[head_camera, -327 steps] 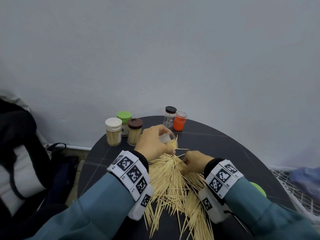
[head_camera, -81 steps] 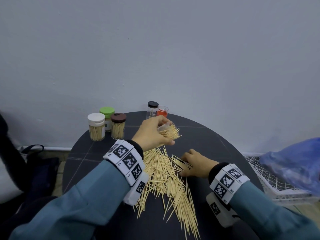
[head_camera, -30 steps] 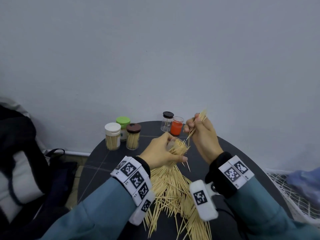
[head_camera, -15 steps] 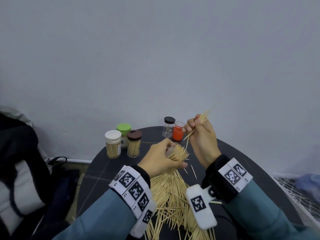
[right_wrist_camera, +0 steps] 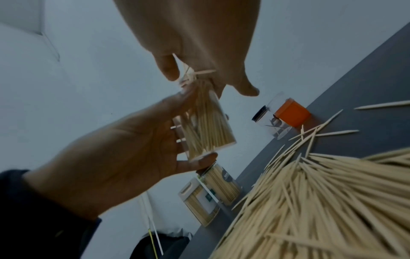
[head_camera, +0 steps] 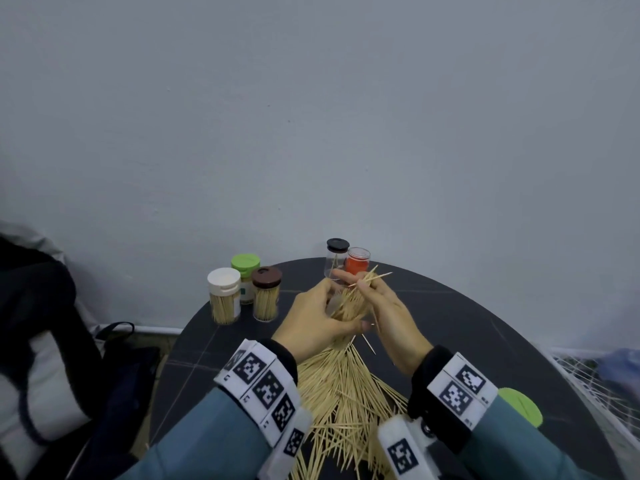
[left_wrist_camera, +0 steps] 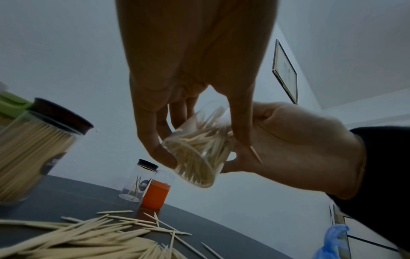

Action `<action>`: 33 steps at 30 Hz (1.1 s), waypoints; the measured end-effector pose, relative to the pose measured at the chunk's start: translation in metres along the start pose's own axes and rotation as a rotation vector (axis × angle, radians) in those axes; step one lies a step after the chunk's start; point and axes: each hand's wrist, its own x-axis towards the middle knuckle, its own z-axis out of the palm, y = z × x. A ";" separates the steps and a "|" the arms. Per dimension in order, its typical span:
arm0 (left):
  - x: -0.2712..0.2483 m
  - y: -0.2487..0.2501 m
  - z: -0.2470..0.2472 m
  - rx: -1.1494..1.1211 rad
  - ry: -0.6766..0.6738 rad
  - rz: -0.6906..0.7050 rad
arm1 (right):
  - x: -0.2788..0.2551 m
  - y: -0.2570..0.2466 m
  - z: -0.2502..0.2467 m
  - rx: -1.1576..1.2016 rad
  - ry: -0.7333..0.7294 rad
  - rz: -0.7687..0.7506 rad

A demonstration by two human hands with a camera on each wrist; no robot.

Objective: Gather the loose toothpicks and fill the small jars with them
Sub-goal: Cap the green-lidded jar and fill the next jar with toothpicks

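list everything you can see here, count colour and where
clear plastic jar: 1, part-filled with toothpicks, held tilted above table
loose wooden toothpicks: many, pale, piled on table near person
round dark table: 1, black, against wall
capped full jars: 3, white, green, brown lids, far left of table
black-lidded clear jar: 1, nearly empty, far edge
orange jar: 1, beside it
green lid: 1, table's right edge
dark bag: 1, left of table
left hand: grips clear jar
right hand: pinches toothpick bunch at jar mouth

head view down over the table [head_camera: 485,327]; both wrist views upward, close (same jar [left_wrist_camera: 197,154])
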 end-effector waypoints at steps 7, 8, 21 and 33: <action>0.000 0.000 -0.001 -0.022 0.001 -0.001 | 0.006 0.002 0.002 0.001 0.036 -0.073; 0.000 0.000 -0.001 -0.024 0.007 0.001 | 0.006 0.005 0.002 -0.010 0.022 -0.063; 0.005 -0.007 -0.005 0.056 0.058 -0.063 | 0.013 0.004 -0.014 -0.465 0.105 -0.172; 0.004 -0.011 -0.009 0.143 0.080 -0.087 | 0.011 -0.009 -0.010 -0.616 0.053 -0.222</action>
